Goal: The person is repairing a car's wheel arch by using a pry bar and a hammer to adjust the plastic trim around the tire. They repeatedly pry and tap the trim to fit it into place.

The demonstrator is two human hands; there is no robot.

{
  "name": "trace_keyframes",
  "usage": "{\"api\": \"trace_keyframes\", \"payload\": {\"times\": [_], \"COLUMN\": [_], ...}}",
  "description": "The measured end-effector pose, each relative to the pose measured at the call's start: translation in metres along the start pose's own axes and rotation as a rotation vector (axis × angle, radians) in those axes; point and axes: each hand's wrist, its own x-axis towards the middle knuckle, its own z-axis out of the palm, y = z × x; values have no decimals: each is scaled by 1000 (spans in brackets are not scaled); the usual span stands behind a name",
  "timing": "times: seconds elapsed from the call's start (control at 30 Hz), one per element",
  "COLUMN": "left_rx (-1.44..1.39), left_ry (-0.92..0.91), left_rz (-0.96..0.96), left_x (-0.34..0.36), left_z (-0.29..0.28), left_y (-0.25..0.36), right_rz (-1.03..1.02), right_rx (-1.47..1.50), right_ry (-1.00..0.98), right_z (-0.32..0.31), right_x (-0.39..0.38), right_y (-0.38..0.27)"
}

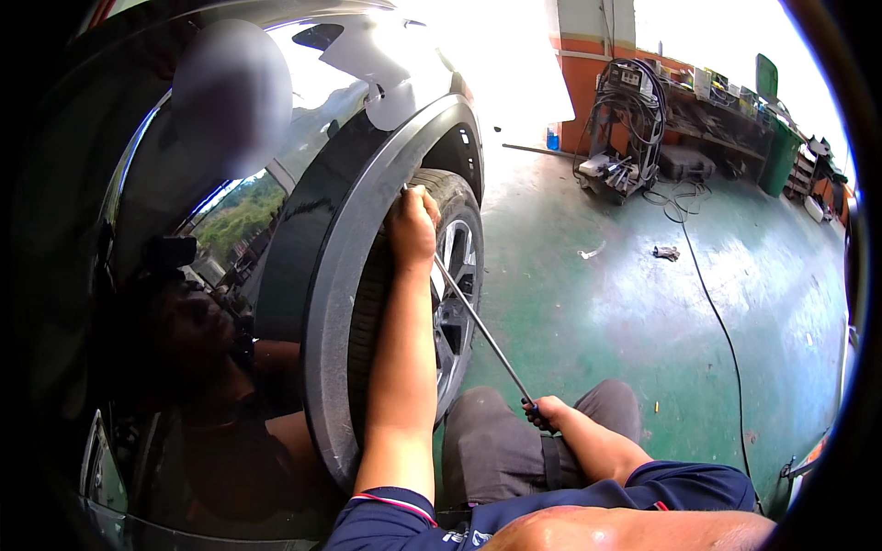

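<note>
My left hand (413, 225) reaches up to the top of the tire (369, 321), just inside the dark wheel-arch trim (326, 303) of a glossy black car (239, 386). Its fingers close round the upper part of a long thin metal rod (482, 331), whose tip is mostly hidden there. The rod slants down past the spoked rim (457, 257) to a dark handle (533, 411), which my right hand (549, 411) grips above my knees (478, 432). The bodywork shows reflections of a person and of trees.
Green floor (597, 312) with a long cable (712, 294), a small crumpled item (666, 253) and a small yellow object (656, 407). At the back are a wheeled machine with hoses (625, 110), a cluttered bench (707, 129), a dark case (684, 163) and a green bin (778, 156).
</note>
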Motion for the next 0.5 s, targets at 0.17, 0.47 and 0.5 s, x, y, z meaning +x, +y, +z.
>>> {"api": "trace_keyframes", "payload": {"times": [0.17, 0.47, 0.5], "left_rx": [24, 57, 59], "left_ry": [-39, -8, -8], "left_rz": [-3, 76, 49], "left_x": [-1, -3, -3], "left_z": [-3, 0, 0], "left_y": [0, -7, -8], "right_rz": [44, 68, 58], "right_rx": [-97, -5, -14], "right_ry": [-56, -37, 34], "right_z": [-22, -49, -48], "right_x": [-2, -3, -2], "right_y": [-8, -14, -14]}}
